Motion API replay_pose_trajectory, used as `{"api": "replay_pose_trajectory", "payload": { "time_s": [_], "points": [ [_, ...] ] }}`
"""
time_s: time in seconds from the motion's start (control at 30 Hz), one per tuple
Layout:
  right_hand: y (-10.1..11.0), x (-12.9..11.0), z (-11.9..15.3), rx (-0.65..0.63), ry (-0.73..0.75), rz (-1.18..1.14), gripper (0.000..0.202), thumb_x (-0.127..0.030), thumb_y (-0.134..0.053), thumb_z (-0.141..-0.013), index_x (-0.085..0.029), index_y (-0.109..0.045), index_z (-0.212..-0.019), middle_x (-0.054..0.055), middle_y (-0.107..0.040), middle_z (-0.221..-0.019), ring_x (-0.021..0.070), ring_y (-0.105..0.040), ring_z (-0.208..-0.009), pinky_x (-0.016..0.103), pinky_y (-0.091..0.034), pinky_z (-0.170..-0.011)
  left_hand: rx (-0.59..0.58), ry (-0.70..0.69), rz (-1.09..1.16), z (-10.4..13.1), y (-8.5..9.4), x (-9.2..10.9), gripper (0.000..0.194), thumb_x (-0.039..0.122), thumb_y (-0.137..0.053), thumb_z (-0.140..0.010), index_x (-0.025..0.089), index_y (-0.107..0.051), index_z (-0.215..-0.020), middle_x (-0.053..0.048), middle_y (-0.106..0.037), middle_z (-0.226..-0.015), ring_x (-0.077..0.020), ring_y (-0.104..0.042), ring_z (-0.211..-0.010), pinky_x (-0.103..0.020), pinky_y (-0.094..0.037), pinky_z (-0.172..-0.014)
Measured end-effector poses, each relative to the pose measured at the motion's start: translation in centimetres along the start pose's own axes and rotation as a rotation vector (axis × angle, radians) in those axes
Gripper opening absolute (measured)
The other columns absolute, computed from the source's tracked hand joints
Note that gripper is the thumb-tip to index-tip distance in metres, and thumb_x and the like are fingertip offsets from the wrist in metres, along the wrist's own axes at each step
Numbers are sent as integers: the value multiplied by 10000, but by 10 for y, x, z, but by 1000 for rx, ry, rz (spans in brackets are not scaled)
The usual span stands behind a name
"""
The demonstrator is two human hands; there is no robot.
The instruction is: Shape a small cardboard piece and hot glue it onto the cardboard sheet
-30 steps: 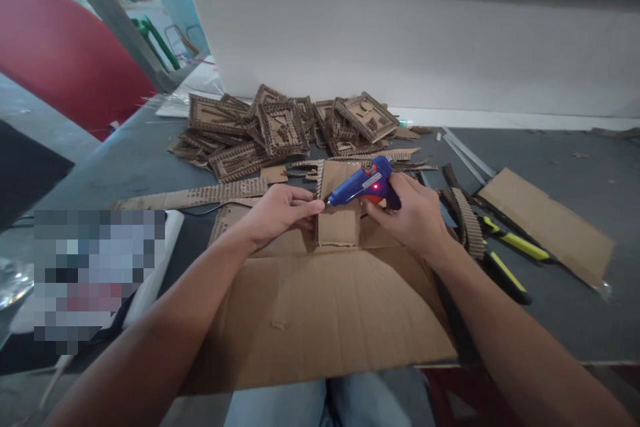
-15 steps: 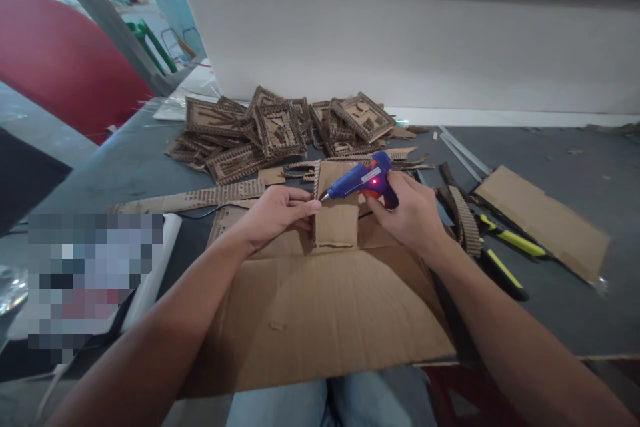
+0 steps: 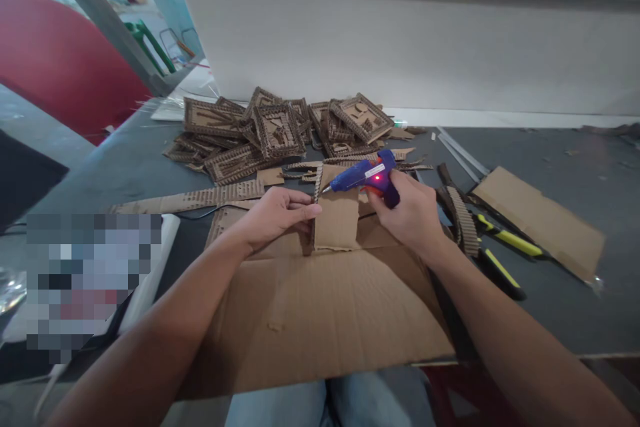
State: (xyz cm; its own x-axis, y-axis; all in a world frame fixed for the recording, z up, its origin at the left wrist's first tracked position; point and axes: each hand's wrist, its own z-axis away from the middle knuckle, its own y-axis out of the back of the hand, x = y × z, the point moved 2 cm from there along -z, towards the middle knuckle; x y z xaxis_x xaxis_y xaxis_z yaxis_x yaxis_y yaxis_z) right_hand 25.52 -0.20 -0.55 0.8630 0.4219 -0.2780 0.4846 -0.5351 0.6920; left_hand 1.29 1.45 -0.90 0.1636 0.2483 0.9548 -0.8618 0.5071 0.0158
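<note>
My right hand (image 3: 413, 208) is wrapped round the handle of a blue glue gun (image 3: 367, 175) with a lit red light. Its metal nozzle points left, close to the ridged strip along the left edge of a small cardboard rectangle (image 3: 336, 223). My left hand (image 3: 283, 217) pinches that edge, thumb on the strip and fingers behind it. Part of the corrugated strip (image 3: 319, 180) stands along the edge above my thumb. Under both hands lies a large cardboard sheet (image 3: 330, 320). Whether the nozzle touches the cardboard I cannot tell.
Behind my hands is a pile of small framed cardboard panels (image 3: 280, 130). To the right lie a yellow-and-black cutting tool (image 3: 510, 237), a curled corrugated strip (image 3: 463, 220) and a cardboard piece (image 3: 543, 220). A long strip (image 3: 190, 200) and a blurred-out device (image 3: 95, 280) are at left.
The glue gun's nozzle has moved slightly up along the edge, away from my left thumb. My left hand keeps its pinch, and the small cardboard rectangle has shifted very little.
</note>
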Motion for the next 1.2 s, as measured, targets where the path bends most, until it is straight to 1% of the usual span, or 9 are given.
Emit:
{"api": "replay_pose_trajectory", "payload": {
  "time_s": [0.1, 0.17, 0.3, 0.43, 0.6, 0.7, 0.87, 1.03, 1.2],
  "points": [
    [-1, -2, 0, 31, -34, 22, 233, -315, -695, -778, -231, -482, -737, 26, -660, -694, 211, -639, -637, 298, -453, -585, -9, -7, -14, -1, 0, -1, 293, 414, -787, -790, 136, -769, -880, -83, -788, -887, -161, -723, -781, -275, -589, -767],
    [-1, -3, 0, 28, -35, 18, 248, -315, -699, -775, -232, -472, -720, 24, -653, -682, 206, -633, -625, 294, -449, -577, -14, -10, -30, -1, 1, -2, 296, 416, -777, -800, 134, -770, -892, -86, -787, -897, -157, -720, -777, -277, -588, -774],
    [1, -2, 0, -11, -17, -25, 157, -277, -652, -823, -220, -523, -755, 22, -659, -685, 191, -620, -603, 286, -430, -564, -1, -1, -44, -1, 1, -1, 292, 412, -772, -803, 130, -766, -878, -88, -785, -881, -159, -719, -774, -280, -590, -768],
    [2, -1, -1, 27, -29, -18, 109, -263, -632, -837, -214, -546, -789, 32, -666, -703, 194, -620, -613, 294, -430, -573, -8, 6, -18, 0, -1, 1, 277, 386, -779, -800, 127, -767, -895, -98, -788, -914, -160, -724, -772, -278, -594, -758],
    [-1, 0, 0, 101, -89, 28, 260, -350, -681, -786, -245, -453, -716, 13, -621, -636, 209, -601, -598, 317, -448, -570, -36, 6, 2, 0, -1, 1, 282, 389, -771, -810, 129, -772, -919, -101, -789, -917, -162, -729, -766, -281, -596, -760],
    [-1, -2, 1, 122, -86, 25, 286, -388, -682, -795, -249, -441, -729, 12, -621, -645, 217, -615, -621, 324, -462, -586, -38, 5, 1, 1, -1, 1, 291, 395, -781, -798, 125, -772, -907, -104, -787, -911, -165, -726, -755, -286, -598, -749],
    [-1, -5, 2, 107, -86, 8, 232, -348, -670, -832, -234, -480, -762, 31, -656, -710, 216, -638, -671, 313, -458, -604, -34, 1, -11, 2, -2, 2, 266, 382, -780, -800, 136, -775, -900, -80, -781, -865, -139, -706, -715, -249, -583, -706],
    [0, -5, 3, 77, -81, 7, 108, -252, -636, -845, -220, -538, -810, 30, -672, -720, 201, -634, -632, 295, -437, -570, -26, 5, -19, 2, -2, 3, 292, 400, -796, -779, 128, -771, -880, -77, -769, -809, -142, -695, -688, -248, -573, -674],
    [0, -5, 1, 124, -96, 26, 156, -321, -647, -847, -223, -535, -799, 29, -664, -700, 213, -636, -639, 311, -459, -586, -59, 16, -42, 2, -1, 2, 304, 414, -767, -811, 139, -774, -938, -83, -777, -867, -130, -691, -690, -228, -570, -657]
  ]
}}
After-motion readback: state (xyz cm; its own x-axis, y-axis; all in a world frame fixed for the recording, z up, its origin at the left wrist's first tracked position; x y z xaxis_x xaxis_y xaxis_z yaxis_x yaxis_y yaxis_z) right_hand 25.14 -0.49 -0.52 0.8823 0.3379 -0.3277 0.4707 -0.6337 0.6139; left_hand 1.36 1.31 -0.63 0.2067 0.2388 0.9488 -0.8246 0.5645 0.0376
